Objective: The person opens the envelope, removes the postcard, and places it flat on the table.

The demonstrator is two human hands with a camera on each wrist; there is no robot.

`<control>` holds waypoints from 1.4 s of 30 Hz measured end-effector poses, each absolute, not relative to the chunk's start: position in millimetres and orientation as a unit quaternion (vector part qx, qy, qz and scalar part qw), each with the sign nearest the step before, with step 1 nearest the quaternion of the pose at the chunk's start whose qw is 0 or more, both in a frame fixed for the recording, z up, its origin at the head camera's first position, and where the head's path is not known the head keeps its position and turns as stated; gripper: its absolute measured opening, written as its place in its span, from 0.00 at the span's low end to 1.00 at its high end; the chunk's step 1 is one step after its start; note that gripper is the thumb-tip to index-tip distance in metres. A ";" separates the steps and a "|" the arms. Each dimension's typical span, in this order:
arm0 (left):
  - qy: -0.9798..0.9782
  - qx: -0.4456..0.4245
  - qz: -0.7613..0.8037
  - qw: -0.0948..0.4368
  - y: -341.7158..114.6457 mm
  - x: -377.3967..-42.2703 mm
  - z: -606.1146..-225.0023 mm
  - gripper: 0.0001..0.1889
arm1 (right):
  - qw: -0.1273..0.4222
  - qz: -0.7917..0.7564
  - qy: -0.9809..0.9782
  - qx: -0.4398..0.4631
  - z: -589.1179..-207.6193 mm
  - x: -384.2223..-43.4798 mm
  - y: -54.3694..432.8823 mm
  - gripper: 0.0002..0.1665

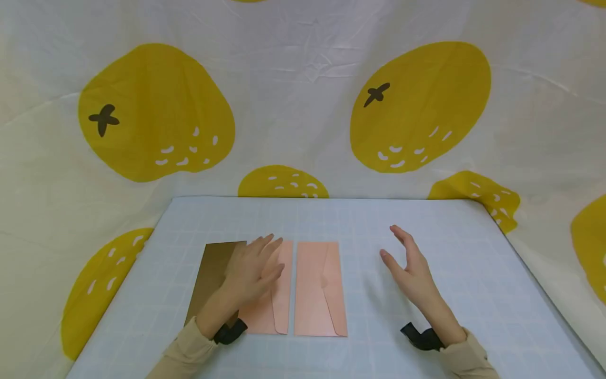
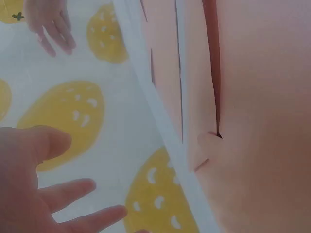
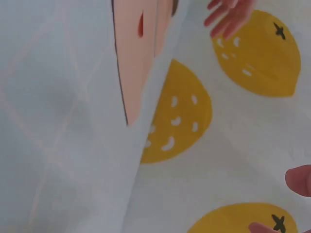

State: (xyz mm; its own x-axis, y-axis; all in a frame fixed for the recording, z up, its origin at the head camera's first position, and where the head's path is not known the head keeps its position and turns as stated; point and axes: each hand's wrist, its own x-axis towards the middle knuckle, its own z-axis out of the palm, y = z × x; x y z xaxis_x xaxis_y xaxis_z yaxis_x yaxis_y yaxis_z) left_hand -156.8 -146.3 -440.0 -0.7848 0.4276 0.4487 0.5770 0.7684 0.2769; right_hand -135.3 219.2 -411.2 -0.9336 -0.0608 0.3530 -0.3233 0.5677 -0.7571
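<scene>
Pink envelopes [image 1: 312, 300]: slim gap between edges; right hand [image 1: 414, 273] well apart.

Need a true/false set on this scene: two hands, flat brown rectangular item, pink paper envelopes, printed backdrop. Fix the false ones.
1. In the head view, the left hand hides part of the flat brown rectangular item and of the left pink paper envelope. True.
2. The right pink paper envelope is overlapped by the left one. False: a strip of pale blue tablecloth shows between them.
3. The right hand pinches an envelope. False: it holds nothing, off to the envelopes' right.
4. The white backdrop carries yellow fruit shapes. True.
5. The brown item lies right of both envelopes. False: it is leftmost.
</scene>
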 end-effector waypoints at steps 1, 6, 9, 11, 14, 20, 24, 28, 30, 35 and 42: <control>-0.922 -0.273 -0.209 0.176 -145.2 -156.2 -440.6 0.28 | 0.134 0.459 -0.872 0.109 -412.7 -135.1 216.5 0.35; -0.918 -0.288 -0.247 0.117 -138.4 -155.4 -445.4 0.29 | 0.078 0.480 -0.867 0.111 -420.9 -133.1 200.5 0.33; -0.917 -0.287 -0.266 0.073 -133.9 -157.1 -448.3 0.31 | 0.044 0.487 -0.864 0.117 -426.5 -132.8 190.4 0.34; -0.915 -0.283 -0.282 0.044 -131.7 -158.3 -449.7 0.32 | 0.019 0.491 -0.862 0.123 -431.0 -132.9 183.5 0.34; -0.915 -0.276 -0.295 0.007 -129.6 -160.0 -454.1 0.35 | -0.035 0.514 -0.848 0.125 -437.1 -133.5 174.7 0.35; -0.908 -0.267 -0.321 -0.040 -125.4 -163.4 -462.8 0.39 | -0.134 0.528 -0.829 0.128 -445.2 -135.2 164.6 0.40; -0.903 -0.271 -0.323 -0.079 -122.3 -165.4 -465.1 0.43 | -0.165 0.520 -0.825 0.147 -449.0 -137.8 160.4 0.45; -0.898 -0.288 -0.309 -0.123 -121.5 -166.6 -467.5 0.48 | -0.185 0.517 -0.820 0.158 -450.3 -141.0 156.5 0.50; -0.897 -0.298 -0.296 -0.135 -121.6 -167.1 -468.8 0.51 | -0.196 0.516 -0.818 0.160 -450.3 -142.5 154.7 0.54; -0.900 -0.316 -0.261 -0.148 -123.3 -166.3 -471.6 0.59 | -0.230 0.499 -0.820 0.160 -453.1 -144.5 151.7 0.59; -0.899 -0.340 -0.231 -0.153 -124.0 -160.3 -475.1 0.64 | -0.257 0.467 -0.828 0.175 -456.0 -142.3 152.3 0.60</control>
